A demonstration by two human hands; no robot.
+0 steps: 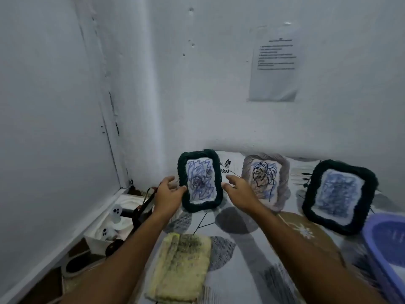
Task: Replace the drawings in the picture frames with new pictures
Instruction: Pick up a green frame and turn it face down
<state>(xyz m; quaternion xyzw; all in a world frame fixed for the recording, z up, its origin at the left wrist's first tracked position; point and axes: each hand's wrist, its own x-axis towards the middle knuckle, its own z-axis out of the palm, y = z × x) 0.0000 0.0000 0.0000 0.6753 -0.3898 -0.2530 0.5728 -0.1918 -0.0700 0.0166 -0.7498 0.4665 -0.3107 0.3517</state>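
Three picture frames stand in a row on a patterned sheet (238, 251) against the wall. The left one is a dark green woolly frame (198, 154) holding a blue scribble drawing (200, 183). My left hand (167, 194) is at its left edge, thumb touching the rim, fingers loosely spread. My right hand (238, 191) hovers just beside its right edge, fingers spread and holding nothing. The middle grey frame (282, 170) shows a black leaf drawing. The right dark frame (346, 167) holds another blue scribble.
A yellow cloth (182, 264) lies on the sheet between my forearms. A purple basin (388, 244) sits at the right edge. Left of the sheet, on the floor by the wall, is a white box (94, 240) with small gadgets and a strap. A printed paper (275, 69) hangs on the wall.
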